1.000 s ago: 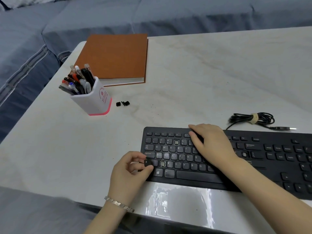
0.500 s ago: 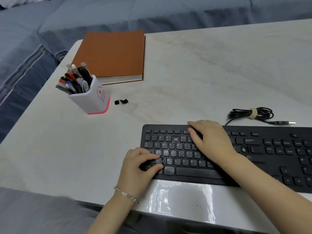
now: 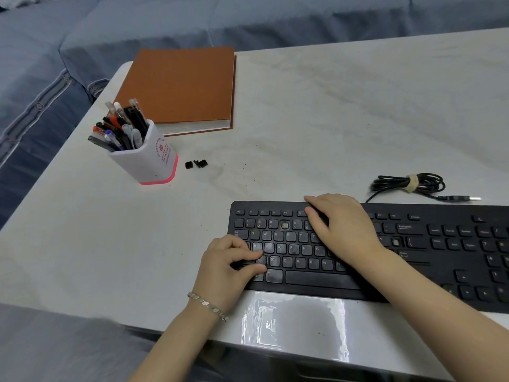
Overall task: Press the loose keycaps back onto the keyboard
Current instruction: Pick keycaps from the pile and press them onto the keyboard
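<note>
left hand point(image 3: 228, 267) slid onto keyboard point(image 3: 319, 279), grip clamped on one keycap point(image 3: 261, 261), right hand point(image 3: 344, 227) flat, grip apart, two loose keycaps point(image 3: 189, 164)

The flat black plastic keyboard point(image 3: 311, 279) carries pale grey legends. The black keycap point(image 3: 261, 261) pinched in the left hand point(image 3: 224, 261) matches it, as do the small black loose keycaps point(image 3: 196, 164) on the white desk point(image 3: 330, 119), which is faintly veined grey-brown. The rust-orange square hardback book point(image 3: 179, 84) shows cream page edges. The white plastic pen cup point(image 3: 146, 161) has a pink base and red print. The coiled black cable point(image 3: 385, 184) wears a beige tie.
</note>
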The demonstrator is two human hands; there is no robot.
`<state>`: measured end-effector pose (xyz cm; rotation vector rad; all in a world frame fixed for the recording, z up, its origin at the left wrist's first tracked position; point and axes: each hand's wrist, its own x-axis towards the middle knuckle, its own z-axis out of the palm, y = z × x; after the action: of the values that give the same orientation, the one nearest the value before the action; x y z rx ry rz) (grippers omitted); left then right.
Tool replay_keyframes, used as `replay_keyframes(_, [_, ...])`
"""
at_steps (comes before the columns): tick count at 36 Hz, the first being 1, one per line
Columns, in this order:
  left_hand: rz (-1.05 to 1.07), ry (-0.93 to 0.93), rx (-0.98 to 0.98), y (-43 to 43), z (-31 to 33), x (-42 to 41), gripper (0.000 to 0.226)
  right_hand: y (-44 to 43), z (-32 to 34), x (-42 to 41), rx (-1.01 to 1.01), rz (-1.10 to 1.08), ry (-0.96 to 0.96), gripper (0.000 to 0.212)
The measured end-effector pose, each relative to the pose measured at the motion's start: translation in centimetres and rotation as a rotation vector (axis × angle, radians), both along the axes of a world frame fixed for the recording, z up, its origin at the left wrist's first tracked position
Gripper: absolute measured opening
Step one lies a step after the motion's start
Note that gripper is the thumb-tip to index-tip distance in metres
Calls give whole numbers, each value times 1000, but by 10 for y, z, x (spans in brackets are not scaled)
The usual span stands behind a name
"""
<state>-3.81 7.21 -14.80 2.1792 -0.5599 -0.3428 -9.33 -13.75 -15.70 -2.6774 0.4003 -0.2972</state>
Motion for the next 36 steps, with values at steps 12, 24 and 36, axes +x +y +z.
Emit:
replay_keyframes(12, [108, -71, -160, -1, -13, -12, 45, 1, -1, 0, -18, -5, -20, 27])
replay_keyframes(24, [70, -319, -92, 6, -22, -23, 28, 1, -1, 0, -23, -4, -26, 27])
replay_keyframes(36, [65, -322, -165, 1, -27, -15, 27, 1, -3, 0, -32, -5, -26, 28])
